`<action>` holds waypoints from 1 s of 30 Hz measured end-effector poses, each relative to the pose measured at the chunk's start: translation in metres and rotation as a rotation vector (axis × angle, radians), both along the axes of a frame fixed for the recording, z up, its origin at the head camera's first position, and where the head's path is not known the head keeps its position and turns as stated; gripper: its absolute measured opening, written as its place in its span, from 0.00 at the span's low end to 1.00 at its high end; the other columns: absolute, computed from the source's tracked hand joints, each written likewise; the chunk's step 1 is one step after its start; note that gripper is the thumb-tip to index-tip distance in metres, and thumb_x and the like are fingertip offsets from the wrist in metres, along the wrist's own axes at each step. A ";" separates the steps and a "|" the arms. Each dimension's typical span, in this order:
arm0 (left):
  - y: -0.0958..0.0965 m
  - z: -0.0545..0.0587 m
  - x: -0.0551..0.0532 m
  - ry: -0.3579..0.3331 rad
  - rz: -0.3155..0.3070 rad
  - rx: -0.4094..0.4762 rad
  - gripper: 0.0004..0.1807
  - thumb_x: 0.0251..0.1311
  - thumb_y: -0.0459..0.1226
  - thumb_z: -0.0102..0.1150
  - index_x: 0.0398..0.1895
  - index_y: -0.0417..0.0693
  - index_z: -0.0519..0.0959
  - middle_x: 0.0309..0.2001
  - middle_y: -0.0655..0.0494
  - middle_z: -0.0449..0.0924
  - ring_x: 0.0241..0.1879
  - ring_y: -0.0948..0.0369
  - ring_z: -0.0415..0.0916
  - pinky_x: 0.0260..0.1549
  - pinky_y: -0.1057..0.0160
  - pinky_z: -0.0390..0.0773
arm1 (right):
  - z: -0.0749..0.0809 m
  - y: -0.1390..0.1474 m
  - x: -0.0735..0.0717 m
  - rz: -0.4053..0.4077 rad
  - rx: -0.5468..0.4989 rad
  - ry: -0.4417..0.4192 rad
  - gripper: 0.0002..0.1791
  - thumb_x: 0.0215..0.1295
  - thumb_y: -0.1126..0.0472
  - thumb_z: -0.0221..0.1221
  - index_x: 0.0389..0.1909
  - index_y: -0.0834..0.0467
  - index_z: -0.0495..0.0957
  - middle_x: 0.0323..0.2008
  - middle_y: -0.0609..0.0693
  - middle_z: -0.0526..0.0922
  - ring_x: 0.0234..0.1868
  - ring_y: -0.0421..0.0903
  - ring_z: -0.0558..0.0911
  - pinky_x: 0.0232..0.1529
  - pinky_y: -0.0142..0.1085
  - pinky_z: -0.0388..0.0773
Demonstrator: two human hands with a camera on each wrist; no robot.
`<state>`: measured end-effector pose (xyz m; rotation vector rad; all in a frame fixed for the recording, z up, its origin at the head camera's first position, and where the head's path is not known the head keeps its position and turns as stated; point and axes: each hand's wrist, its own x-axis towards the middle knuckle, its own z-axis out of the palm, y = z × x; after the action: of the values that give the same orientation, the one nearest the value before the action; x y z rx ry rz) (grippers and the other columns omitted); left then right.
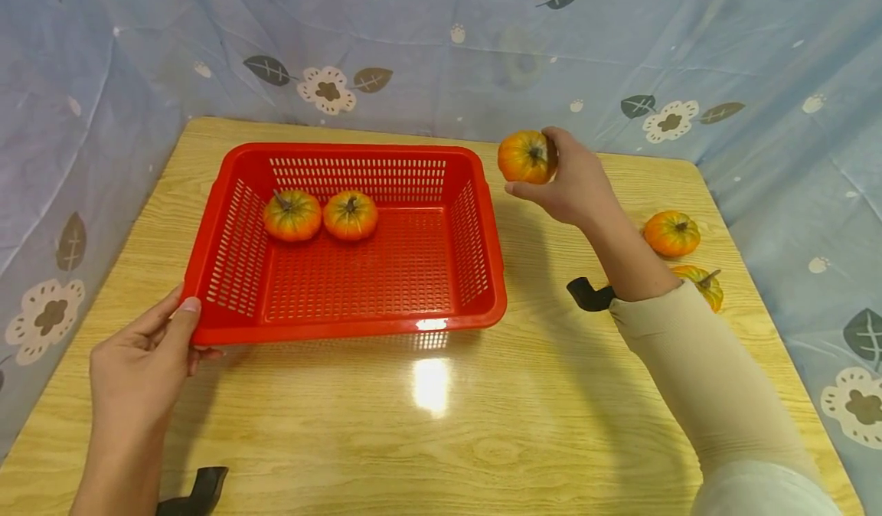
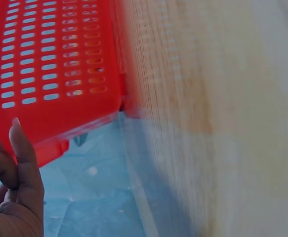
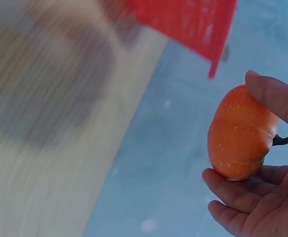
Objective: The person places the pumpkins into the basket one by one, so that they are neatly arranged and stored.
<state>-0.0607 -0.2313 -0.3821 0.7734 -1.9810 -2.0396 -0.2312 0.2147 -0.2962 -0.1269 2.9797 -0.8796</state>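
Note:
A red plastic basket (image 1: 358, 331) with slotted walls stands on the wooden table, two small orange pumpkins (image 1: 292, 216) side by side in its back left part. My left hand (image 1: 148, 347) grips the basket's front left corner, thumb over the rim; the left wrist view shows fingers (image 2: 27, 158) against the slotted wall. To the right of the basket, my right hand (image 1: 575, 179) holds another small pumpkin (image 1: 525, 158) above the table, between thumb and fingers. The right wrist view shows this pumpkin's (image 3: 242, 133) smooth orange side, with its dark stem toward the palm.
Two more pumpkins (image 1: 671, 233) lie near the table's right edge, the nearer one partly behind the right forearm. A blue patterned cloth (image 1: 441, 57) hangs around the table (image 1: 482, 424). Black wrist-mount pieces (image 1: 591, 295) jut out beside both wrists.

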 end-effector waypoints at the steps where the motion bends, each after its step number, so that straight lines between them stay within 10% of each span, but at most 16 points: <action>1: 0.000 0.000 0.000 0.003 -0.003 -0.002 0.29 0.64 0.39 0.69 0.67 0.40 0.75 0.29 0.60 0.86 0.10 0.62 0.67 0.17 0.67 0.83 | 0.001 -0.006 -0.002 0.017 -0.003 0.007 0.50 0.60 0.48 0.72 0.75 0.64 0.57 0.66 0.64 0.70 0.61 0.62 0.71 0.64 0.55 0.71; 30: 0.001 -0.001 -0.001 0.016 0.010 0.009 0.28 0.65 0.38 0.69 0.66 0.39 0.76 0.32 0.61 0.86 0.11 0.61 0.67 0.17 0.68 0.83 | -0.017 -0.104 -0.031 0.445 0.183 -0.130 0.50 0.55 0.49 0.77 0.73 0.62 0.63 0.62 0.56 0.74 0.61 0.52 0.73 0.65 0.42 0.71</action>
<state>-0.0615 -0.2305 -0.3831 0.7644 -1.9569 -2.0445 -0.2622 0.1111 -0.3133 -0.6656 2.7227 -0.5382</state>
